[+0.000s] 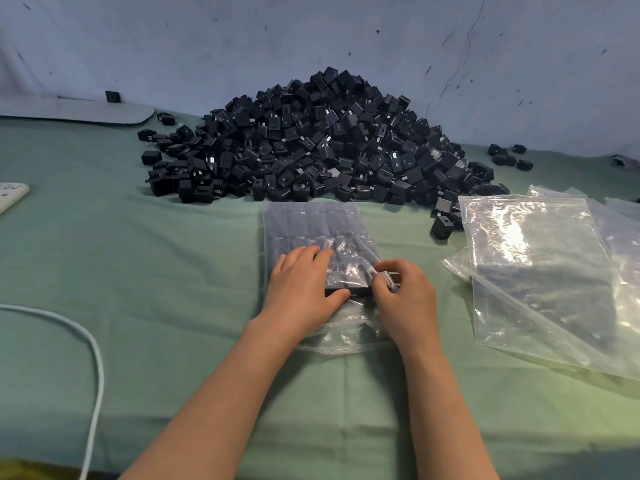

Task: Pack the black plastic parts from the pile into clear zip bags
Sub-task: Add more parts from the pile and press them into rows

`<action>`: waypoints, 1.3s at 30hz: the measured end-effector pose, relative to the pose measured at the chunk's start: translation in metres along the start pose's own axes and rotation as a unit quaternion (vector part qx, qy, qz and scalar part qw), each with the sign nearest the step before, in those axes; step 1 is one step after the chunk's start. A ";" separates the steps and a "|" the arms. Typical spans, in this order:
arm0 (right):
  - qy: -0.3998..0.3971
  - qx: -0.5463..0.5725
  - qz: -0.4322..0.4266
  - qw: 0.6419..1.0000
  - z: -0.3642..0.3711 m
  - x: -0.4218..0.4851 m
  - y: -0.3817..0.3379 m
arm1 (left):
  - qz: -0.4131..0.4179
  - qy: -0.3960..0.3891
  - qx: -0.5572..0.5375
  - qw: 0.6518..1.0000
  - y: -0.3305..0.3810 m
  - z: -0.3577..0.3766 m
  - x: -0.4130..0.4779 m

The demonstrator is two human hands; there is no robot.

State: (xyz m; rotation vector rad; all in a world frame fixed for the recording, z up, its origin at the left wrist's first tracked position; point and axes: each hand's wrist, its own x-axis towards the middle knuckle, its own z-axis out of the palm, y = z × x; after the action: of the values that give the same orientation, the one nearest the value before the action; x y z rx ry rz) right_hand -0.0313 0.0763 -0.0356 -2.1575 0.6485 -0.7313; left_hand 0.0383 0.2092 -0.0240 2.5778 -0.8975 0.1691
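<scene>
A big pile of black plastic parts [311, 143] lies against the wall at the back of the green cloth. In front of it lies a clear zip bag [311, 226] filled with rows of black parts. My left hand [299, 289] lies flat on the bag's near half, fingers straight, thumb against a black part at the bag's mouth. My right hand [403, 299] pinches the bag's film at its near right corner. The bag's open end [346, 336] lies crumpled under my wrists.
A stack of empty clear zip bags [547, 271] lies to the right. A few loose black parts [441, 226] sit beside it, more at the far right [509, 157]. A white cable [93, 358] curves at the left, a white object [10, 197] at the left edge.
</scene>
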 end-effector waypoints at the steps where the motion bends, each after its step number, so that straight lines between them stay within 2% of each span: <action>1: -0.002 0.000 -0.001 1.000 0.000 0.000 0.000 | 0.000 0.001 0.002 1.000 0.000 0.000 0.000; 11: -0.007 0.000 -0.010 1.000 -0.001 -0.001 0.001 | 0.003 0.020 0.002 1.000 -0.001 0.000 -0.001; 16: 0.004 0.013 0.007 1.000 -0.004 0.000 -0.001 | 0.019 0.010 -0.070 0.997 -0.009 -0.008 -0.001; 19: 0.010 0.013 0.011 1.000 -0.008 0.000 -0.001 | -0.042 0.036 -0.095 0.994 -0.021 -0.016 -0.006; 22: 0.012 -0.008 0.014 1.000 -0.008 -0.002 -0.001 | -0.150 0.036 -0.206 0.966 -0.029 -0.019 -0.016; 24: -0.001 -0.029 0.015 0.999 -0.006 -0.003 -0.003 | -0.193 0.031 -0.266 0.944 -0.028 -0.019 -0.018; 28: -0.051 -0.072 0.002 0.996 -0.004 -0.008 -0.007 | -0.225 0.034 -0.398 0.889 -0.025 -0.014 -0.016; 30: -0.059 -0.088 -0.005 0.994 -0.005 -0.008 -0.007 | -0.223 0.032 -0.426 0.876 -0.025 -0.013 -0.016; 32: -0.070 -0.098 -0.008 0.993 -0.006 -0.008 -0.007 | -0.209 0.022 -0.418 0.883 -0.027 -0.012 -0.018; 36: -0.113 -0.101 -0.021 0.988 -0.010 -0.008 -0.006 | -0.158 -0.034 -0.328 0.931 -0.038 -0.015 -0.024; 39: -0.113 -0.103 -0.017 0.988 -0.010 -0.007 -0.005 | -0.136 -0.050 -0.305 0.941 -0.045 -0.017 -0.025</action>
State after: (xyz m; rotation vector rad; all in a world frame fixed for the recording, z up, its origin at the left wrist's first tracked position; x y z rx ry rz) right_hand -0.0423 0.0790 -0.0281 -2.4016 0.5878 -0.4423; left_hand 0.0469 0.2622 -0.0291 2.0980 -0.5054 -0.2810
